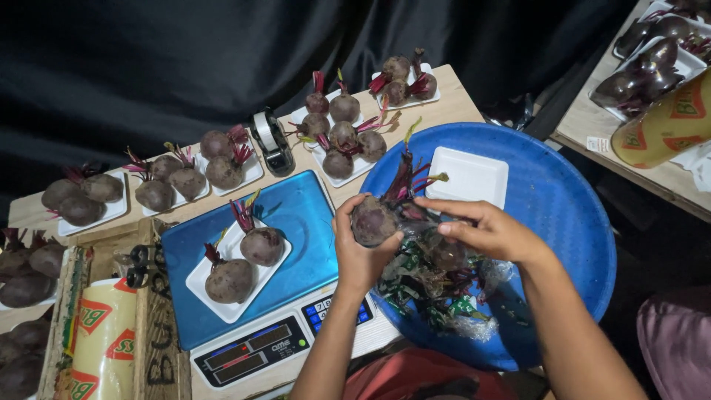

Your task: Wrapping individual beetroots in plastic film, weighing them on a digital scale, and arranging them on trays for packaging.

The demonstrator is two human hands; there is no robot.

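Over the blue round tub [563,200], head view: left hand [359,255] clasped around a dark beetroot [372,221] with red stalks pointing up and away; right hand [489,231] curled beside it, fingertips on a second, wrapped beetroot [448,254] that sits atop crumpled plastic wrap [437,292] in the tub. Empty white foam tray [469,178] — lying flat in the tub, just beyond the hands. Left of the tub, a digital scale with blue platter [296,215], bearing a white tray with two beetroots [244,267]. Along the far table edge — a row of white trays loaded with beetroots [337,137], a tape dispenser [270,141] between two of them. Near left, a roll of cling film [104,341] in a wooden crate. Upper right, wrapped trays of beetroot [655,63] on a separate table.
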